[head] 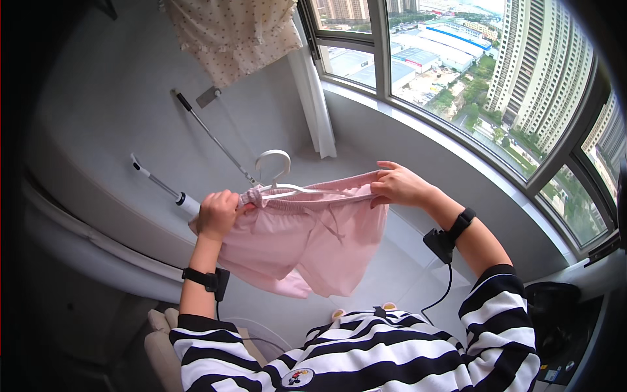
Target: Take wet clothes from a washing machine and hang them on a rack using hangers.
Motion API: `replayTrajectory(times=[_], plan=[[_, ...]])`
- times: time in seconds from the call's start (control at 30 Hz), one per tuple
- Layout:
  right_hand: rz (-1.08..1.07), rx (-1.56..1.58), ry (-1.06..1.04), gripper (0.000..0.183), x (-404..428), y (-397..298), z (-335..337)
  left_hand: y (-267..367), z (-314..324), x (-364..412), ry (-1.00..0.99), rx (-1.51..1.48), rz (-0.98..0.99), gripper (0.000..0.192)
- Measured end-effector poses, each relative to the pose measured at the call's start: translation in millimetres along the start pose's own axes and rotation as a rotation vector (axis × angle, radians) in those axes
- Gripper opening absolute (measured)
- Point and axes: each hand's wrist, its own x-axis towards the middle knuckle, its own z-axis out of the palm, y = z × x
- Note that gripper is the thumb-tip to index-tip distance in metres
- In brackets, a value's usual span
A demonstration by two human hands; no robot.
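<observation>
A pair of pink shorts with an elastic waistband and a drawstring hangs stretched between my two hands. My left hand grips the left end of the waistband, its fingers curled over the fabric. At the other end, my right hand pinches the waistband between thumb and fingers. A white clothes hanger lies inside the waist opening, with its hook standing up above the fabric. The left end of the hanger is close to my left hand; its right end reaches into the shorts, short of my right hand.
A dotted cream garment hangs at the top. Behind the shorts, a long-handled tool and a white stick-shaped appliance stand near the wall. A white curtain hangs beside the window frame. A beige cushioned seat is at lower left.
</observation>
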Motion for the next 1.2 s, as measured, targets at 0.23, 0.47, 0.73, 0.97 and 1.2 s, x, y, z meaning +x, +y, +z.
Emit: replayTrajectory(times=[0.23, 0.47, 0.73, 0.97, 1.2], plan=[[0.041, 0.115, 0.316, 0.030, 51.2, -38.4, -6.7, 37.9, 25.4, 20.3, 0.095, -0.244, -0.309, 0.045], [0.167, 0.036, 0.313, 0.038, 50.7, -39.5, -36.0, 37.4, 46.7, 14.7, 0.153, -0.592, -0.423, 0.044], [0.377, 0.005, 0.194, 0.014, 30.0, -51.9, -80.0, 10.4, 65.7, 53.0, 0.213, -0.761, -0.213, 0.032], [0.662, -0.226, 0.253, 0.016, -27.6, -80.3, -102.1, 67.5, 115.9, 94.0, 0.166, -0.882, -0.092, 0.028], [0.933, -0.678, 0.367, 0.011, -88.2, -128.3, -212.7, 129.4, 110.0, 102.5, 0.156, -1.052, -0.018, 0.064]])
